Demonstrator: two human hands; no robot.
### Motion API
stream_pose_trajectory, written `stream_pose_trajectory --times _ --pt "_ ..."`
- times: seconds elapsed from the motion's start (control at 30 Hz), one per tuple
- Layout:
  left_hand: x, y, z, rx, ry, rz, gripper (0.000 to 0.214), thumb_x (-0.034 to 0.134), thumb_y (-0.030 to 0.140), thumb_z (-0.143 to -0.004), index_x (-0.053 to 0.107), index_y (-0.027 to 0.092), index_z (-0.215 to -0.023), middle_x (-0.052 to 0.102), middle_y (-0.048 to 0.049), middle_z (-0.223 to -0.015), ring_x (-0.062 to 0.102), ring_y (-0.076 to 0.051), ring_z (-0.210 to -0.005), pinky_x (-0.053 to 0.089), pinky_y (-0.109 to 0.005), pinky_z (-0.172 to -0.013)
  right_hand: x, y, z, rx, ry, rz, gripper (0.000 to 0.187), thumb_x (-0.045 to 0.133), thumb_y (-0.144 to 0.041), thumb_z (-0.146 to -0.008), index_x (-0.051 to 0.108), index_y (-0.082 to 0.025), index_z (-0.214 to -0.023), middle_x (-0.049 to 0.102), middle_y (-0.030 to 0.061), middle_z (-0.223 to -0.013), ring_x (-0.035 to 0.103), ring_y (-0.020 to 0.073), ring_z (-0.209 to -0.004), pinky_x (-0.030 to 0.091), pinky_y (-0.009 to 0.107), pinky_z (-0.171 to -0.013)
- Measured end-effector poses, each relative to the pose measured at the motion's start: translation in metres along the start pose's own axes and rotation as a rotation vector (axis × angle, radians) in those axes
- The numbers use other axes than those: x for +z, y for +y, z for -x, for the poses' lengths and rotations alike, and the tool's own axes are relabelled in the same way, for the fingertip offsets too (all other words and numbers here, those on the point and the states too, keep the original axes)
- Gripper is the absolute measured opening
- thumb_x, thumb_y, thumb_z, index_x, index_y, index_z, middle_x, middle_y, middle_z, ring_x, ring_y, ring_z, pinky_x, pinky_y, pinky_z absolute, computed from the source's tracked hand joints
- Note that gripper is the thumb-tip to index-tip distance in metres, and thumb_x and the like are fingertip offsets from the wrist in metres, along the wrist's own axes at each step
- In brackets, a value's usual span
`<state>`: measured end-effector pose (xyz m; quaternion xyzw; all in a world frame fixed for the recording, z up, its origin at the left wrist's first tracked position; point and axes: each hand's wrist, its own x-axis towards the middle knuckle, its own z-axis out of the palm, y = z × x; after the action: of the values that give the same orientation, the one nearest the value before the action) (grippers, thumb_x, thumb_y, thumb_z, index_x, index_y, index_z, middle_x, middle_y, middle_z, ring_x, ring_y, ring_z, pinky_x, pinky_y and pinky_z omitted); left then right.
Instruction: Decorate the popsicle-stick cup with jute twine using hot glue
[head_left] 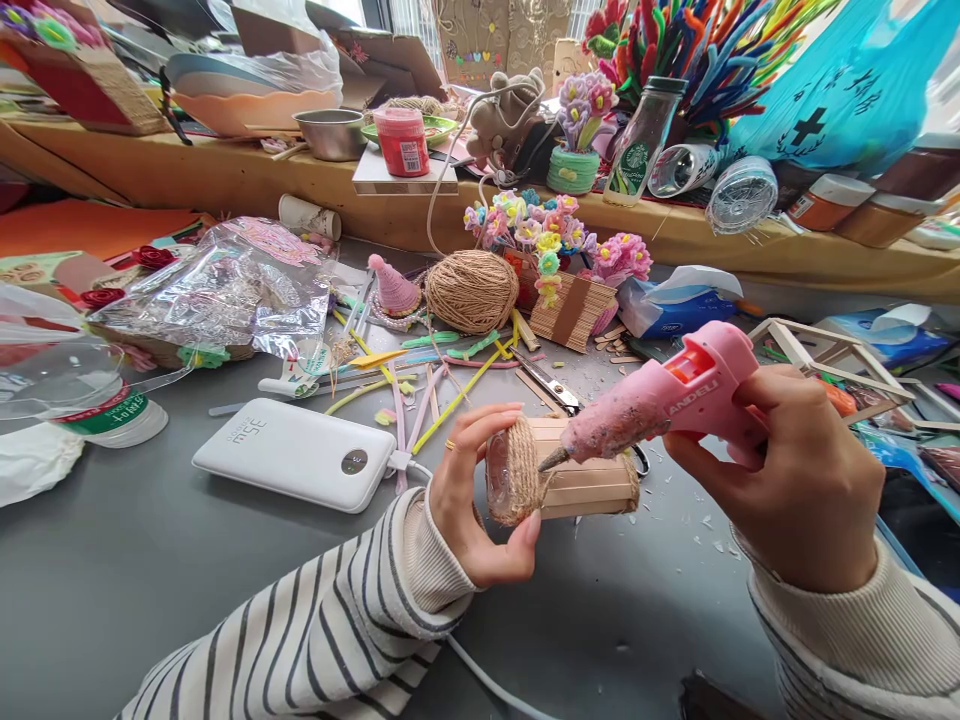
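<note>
Two hands grip: left point(457, 510) a slatted cylinder point(589, 490), right point(799, 480) a glue gun point(667, 400) marked "ANDELI".

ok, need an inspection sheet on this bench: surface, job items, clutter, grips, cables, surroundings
Surface: grey tabletop, pale scraps scattered right of centre.
Job items: stick-covered cylinder, twine at both ends; pink glue gun, nozzle at the left twine band.
Clutter: twine ball, scissors beyond the cylinder.
Left grip: around the cylinder's left end.
Right grip: on the glue gun's handle.
Cables: white cable below the power bank, partly sleeve-hidden; on the glue gun, nothing seen.
Surroundings: crowded ledge behind.
</note>
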<state>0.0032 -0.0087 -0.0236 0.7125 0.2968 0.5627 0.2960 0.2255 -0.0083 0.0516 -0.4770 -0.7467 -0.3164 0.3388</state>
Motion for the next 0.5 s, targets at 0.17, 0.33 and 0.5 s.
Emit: stream_pose_trajectory --times 0.17,0.33,0.5 --pt "-0.0004 -0.0004 0.0000 0.004 -0.005 0.003 0.075 0.055 0.014 -0.054 0.037 0.020 -0.126 0.044 -0.0139 -0.122 0.044 -0.031 -0.116 0.048 -0.045 -0.087 -0.0007 0.0001 -0.0001 0.003 0.002 -0.005 0.032 0.063 -0.030 -0.074 0.043 -0.020 -0.097 0.061 0.0031 -0.079 0.061 0.0165 -0.067 0.034 0.027 -0.046" --pt "0.0001 0.0010 -0.0005 -0.005 -0.002 0.001 0.074 0.055 0.015 -0.054 0.037 0.020 -0.125 0.044 -0.0138 -0.121 0.045 -0.031 -0.115 0.048 -0.044 -0.086 0.0001 -0.0008 -0.0013 0.018 0.003 -0.016 0.032 0.063 -0.029 -0.074 0.042 -0.021 -0.096 0.061 0.0027 -0.079 0.060 0.0160 -0.065 0.034 0.026 -0.045" --pt "0.0002 0.0018 -0.0009 -0.009 -0.003 -0.011 0.073 0.055 0.015 -0.054 0.037 0.021 -0.125 0.044 -0.0137 -0.121 0.045 -0.031 -0.115 0.049 -0.044 -0.085 -0.0004 -0.0007 -0.0023 0.022 0.011 -0.029 0.030 0.063 -0.028 -0.074 0.043 -0.022 -0.094 0.059 0.0007 -0.075 0.057 0.0148 -0.059 0.034 0.026 -0.045"
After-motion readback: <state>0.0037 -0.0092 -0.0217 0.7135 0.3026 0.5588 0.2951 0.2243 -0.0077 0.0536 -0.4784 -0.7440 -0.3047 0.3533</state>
